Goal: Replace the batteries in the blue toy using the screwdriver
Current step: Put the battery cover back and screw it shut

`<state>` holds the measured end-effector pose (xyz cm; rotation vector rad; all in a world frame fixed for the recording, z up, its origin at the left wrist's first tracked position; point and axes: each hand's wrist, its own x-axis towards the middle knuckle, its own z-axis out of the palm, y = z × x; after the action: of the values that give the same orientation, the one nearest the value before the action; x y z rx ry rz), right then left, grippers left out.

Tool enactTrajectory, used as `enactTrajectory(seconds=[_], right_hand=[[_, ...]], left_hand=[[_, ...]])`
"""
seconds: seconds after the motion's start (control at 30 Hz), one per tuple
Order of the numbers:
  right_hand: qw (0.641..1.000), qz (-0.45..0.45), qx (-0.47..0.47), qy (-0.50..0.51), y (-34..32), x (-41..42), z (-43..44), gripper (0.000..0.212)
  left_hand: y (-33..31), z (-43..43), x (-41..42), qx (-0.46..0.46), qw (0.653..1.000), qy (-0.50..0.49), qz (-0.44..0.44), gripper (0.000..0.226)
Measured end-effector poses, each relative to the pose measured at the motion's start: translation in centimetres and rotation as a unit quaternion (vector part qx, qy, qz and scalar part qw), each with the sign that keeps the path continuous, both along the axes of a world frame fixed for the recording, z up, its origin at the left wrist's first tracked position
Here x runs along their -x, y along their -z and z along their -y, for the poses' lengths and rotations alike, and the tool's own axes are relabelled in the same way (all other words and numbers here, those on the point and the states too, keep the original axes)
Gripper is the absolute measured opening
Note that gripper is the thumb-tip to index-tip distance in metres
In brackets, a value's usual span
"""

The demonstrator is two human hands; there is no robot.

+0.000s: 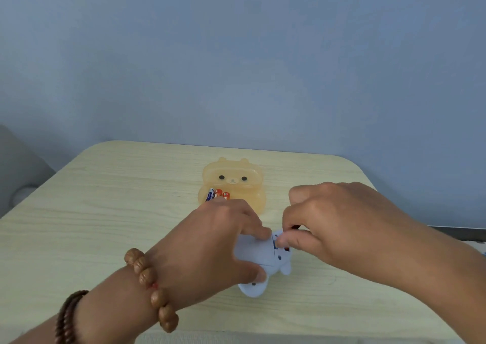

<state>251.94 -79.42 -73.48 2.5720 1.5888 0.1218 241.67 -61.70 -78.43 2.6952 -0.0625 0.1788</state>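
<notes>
The pale blue toy (pixel 259 258) lies on its front on the table, its underside up. My left hand (pixel 210 246) grips its body, thumb on the near side and fingers on the far side. My right hand (pixel 323 222) hovers just right of the toy with fingers pinched together at the battery compartment (pixel 276 241), where a small red piece shows. What the right fingers pinch is hidden; a dark sliver shows beside them. No screwdriver is clearly visible.
An orange translucent bear-shaped tray (pixel 234 183) sits behind the hands, holding several batteries (pixel 217 194). The light wooden table (pixel 105 212) has rounded far corners against a blue-grey wall. Bead bracelets circle my left wrist.
</notes>
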Motion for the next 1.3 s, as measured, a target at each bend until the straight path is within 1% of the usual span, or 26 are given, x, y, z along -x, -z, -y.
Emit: enactTrajectory(seconds=[0.03,0.1,0.2,0.27,0.33,0.37,0.43,0.47,0.57,0.67,0.8,0.93,1.1,1.2,1.3], right_hand=[[1.000,-0.003,-0.012,-0.014,0.1,-0.1,0.2,0.037],[0.996,0.048,-0.047,-0.062,0.6,-0.8,0.5,0.025],[0.993,0.070,-0.069,-0.068,1.2,-0.9,0.7,0.028],[0.993,0.046,-0.087,-0.062,1.4,-0.6,1.2,0.020],[0.988,-0.010,-0.151,-0.014,1.8,-0.8,2.2,0.015],[0.980,-0.035,-0.194,0.015,2.3,-0.9,2.7,0.015],[0.958,-0.057,-0.268,0.087,4.1,-1.8,3.9,0.011],[0.948,-0.055,-0.288,0.128,5.3,-2.2,4.4,0.010],[0.928,-0.063,-0.292,0.225,8.5,-3.2,5.6,0.022],[0.915,-0.078,-0.285,0.275,9.6,-2.8,5.9,0.023],[0.904,-0.067,-0.305,0.291,10.8,-2.8,5.7,0.013],[0.903,-0.050,-0.324,0.278,11.4,-2.8,5.5,0.011],[0.896,-0.032,-0.339,0.286,12.0,-2.2,5.5,0.013],[0.899,-0.028,-0.333,0.284,12.3,-2.1,5.6,0.017],[0.894,-0.038,-0.337,0.294,11.8,-1.7,5.6,0.030]], left_hand=[[0.0,0.0,0.0,0.001,1.000,-0.002,0.001,0.050],[0.1,-0.1,0.0,0.002,1.000,-0.005,0.001,0.051],[0.1,-0.3,0.0,0.011,1.000,-0.010,0.002,0.052],[0.1,-0.4,0.0,0.017,1.000,-0.012,0.000,0.051],[0.1,-0.5,0.1,0.022,1.000,-0.015,-0.002,0.052],[0.1,-0.5,0.1,0.024,1.000,-0.017,-0.002,0.052],[0.2,-0.5,0.1,0.027,0.999,-0.019,-0.001,0.053],[0.2,-0.5,0.0,0.029,0.999,-0.020,-0.003,0.053],[0.3,-0.4,0.0,0.029,0.999,-0.020,-0.005,0.053],[0.3,-0.5,0.1,0.027,0.999,-0.018,-0.003,0.054],[0.3,-0.6,0.2,0.034,0.999,-0.017,-0.001,0.054],[0.3,-0.6,0.1,0.033,0.999,-0.014,-0.002,0.054],[0.3,-0.7,0.1,0.033,0.999,-0.012,-0.003,0.053],[0.2,-0.7,0.1,0.030,0.999,-0.011,-0.002,0.053],[0.2,-0.6,0.2,0.028,1.000,-0.012,-0.002,0.053]])
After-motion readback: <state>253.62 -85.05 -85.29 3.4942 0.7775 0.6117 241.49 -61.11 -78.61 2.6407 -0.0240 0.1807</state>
